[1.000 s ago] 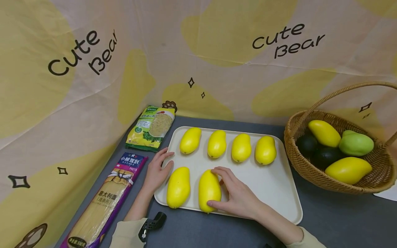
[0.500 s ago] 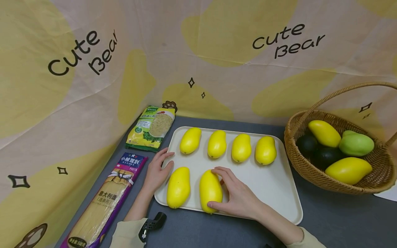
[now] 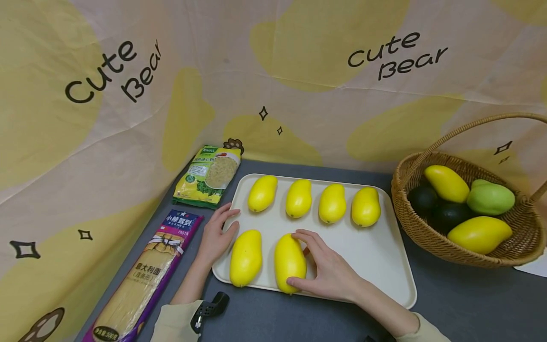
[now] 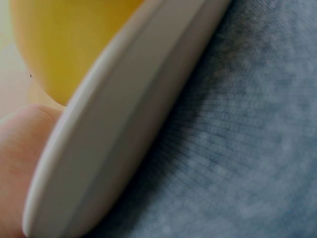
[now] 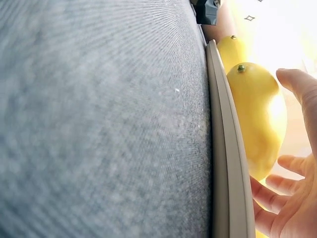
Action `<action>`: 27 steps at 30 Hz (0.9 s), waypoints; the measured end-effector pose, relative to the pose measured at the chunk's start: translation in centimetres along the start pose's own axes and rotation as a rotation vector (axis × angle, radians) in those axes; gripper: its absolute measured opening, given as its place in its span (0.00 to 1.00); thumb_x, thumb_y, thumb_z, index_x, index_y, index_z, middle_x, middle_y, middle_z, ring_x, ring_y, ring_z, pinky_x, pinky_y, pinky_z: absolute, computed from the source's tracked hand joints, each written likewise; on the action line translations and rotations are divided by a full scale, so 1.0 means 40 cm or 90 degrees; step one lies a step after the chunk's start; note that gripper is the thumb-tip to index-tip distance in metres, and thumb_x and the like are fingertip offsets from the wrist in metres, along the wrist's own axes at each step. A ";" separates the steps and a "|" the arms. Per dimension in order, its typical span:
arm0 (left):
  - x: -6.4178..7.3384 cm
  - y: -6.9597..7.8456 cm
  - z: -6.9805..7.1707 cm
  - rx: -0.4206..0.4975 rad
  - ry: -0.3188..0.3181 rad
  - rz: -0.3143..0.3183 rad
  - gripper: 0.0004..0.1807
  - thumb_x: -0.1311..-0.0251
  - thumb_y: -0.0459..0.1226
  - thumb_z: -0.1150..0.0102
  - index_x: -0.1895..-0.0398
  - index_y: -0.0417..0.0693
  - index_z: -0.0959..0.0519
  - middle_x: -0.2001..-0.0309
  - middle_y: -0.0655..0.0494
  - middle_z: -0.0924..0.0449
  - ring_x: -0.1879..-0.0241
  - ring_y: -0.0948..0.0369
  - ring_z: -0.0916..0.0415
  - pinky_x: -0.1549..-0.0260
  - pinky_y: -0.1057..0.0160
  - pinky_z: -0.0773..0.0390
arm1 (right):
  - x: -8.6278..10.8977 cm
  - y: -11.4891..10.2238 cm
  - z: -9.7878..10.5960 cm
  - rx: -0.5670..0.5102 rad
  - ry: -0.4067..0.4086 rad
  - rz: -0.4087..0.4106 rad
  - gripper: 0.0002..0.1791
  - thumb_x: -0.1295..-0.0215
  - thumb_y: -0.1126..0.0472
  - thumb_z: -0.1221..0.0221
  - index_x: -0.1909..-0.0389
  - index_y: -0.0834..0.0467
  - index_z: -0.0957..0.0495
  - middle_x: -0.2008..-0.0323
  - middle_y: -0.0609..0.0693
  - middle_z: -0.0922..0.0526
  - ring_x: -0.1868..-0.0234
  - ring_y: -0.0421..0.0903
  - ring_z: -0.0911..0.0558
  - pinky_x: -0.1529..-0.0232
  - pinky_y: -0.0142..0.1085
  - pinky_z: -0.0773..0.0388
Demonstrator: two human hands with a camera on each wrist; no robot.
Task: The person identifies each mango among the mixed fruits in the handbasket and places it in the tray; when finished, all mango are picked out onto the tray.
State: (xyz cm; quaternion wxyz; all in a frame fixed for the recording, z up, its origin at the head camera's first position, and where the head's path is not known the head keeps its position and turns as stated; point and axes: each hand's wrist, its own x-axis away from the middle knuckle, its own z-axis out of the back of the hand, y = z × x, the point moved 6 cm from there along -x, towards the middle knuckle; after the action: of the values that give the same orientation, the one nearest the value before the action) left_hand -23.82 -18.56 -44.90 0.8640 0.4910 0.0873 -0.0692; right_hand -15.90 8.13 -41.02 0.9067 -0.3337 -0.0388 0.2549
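Six yellow mangoes lie on a cream tray [image 3: 363, 266]: a back row and two nearer ones, the front-left mango [image 3: 245, 259] and the front-right mango [image 3: 290, 263]. My right hand [image 3: 331, 268] is about the front-right mango, thumb by its near end and fingers by its far end. In the right wrist view that mango [image 5: 257, 116] shows a narrow bright gap beside the thumb, and the fingers are loosely spread. My left hand [image 3: 218, 235] rests at the tray's left rim with thumb and fingers apart. Beside the rim in the left wrist view is blurred skin of this hand [image 4: 25, 163].
At right stands a wicker basket [image 3: 403, 213] holding two yellow mangoes, a green fruit [image 3: 491, 197] and dark fruits [image 3: 450, 217]. Left of the tray lie a pasta bag [image 3: 209, 175] and a long spaghetti pack [image 3: 147, 275]. A printed cloth [image 3: 320, 104] hangs behind.
The front-right mango has shifted very slightly right since one second ago, beside a nearly still right hand. The left hand and the other mangoes have stayed in place.
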 end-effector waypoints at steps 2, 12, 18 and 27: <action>-0.001 0.001 -0.002 0.001 -0.002 0.002 0.17 0.36 0.33 0.41 0.44 0.42 0.21 0.32 0.44 0.35 0.33 0.44 0.38 0.36 0.42 0.37 | 0.002 0.002 0.005 -0.003 0.001 -0.007 0.47 0.49 0.30 0.36 0.31 0.43 0.41 0.32 0.37 0.40 0.52 0.35 0.27 0.60 0.31 0.24; -0.005 -0.004 -0.005 -0.004 -0.011 0.013 0.17 0.36 0.33 0.41 0.43 0.43 0.21 0.31 0.46 0.36 0.32 0.46 0.39 0.35 0.43 0.39 | 0.019 0.015 0.061 -0.051 0.039 -0.010 0.40 0.44 0.42 0.33 0.32 0.47 0.38 0.37 0.37 0.33 0.49 0.41 0.24 0.59 0.34 0.21; -0.003 -0.003 -0.002 -0.007 -0.015 0.026 0.18 0.35 0.34 0.42 0.43 0.43 0.21 0.31 0.46 0.36 0.32 0.45 0.40 0.35 0.43 0.39 | 0.035 0.021 0.124 -0.065 0.075 0.022 0.28 0.40 0.56 0.32 0.40 0.46 0.30 0.45 0.41 0.24 0.50 0.46 0.21 0.58 0.36 0.19; -0.001 0.002 -0.002 -0.013 -0.016 0.028 0.18 0.35 0.34 0.42 0.43 0.42 0.22 0.31 0.45 0.36 0.32 0.45 0.40 0.35 0.42 0.39 | 0.080 0.030 0.270 0.020 0.128 0.073 0.15 0.38 0.63 0.35 0.53 0.47 0.21 0.57 0.35 0.19 0.60 0.35 0.21 0.63 0.35 0.19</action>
State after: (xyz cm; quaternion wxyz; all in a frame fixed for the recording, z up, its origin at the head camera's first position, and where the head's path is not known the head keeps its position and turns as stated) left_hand -23.83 -18.44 -44.87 0.8715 0.4828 0.0660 -0.0555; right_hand -16.26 16.79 -33.72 0.8953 -0.3447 0.0755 0.2719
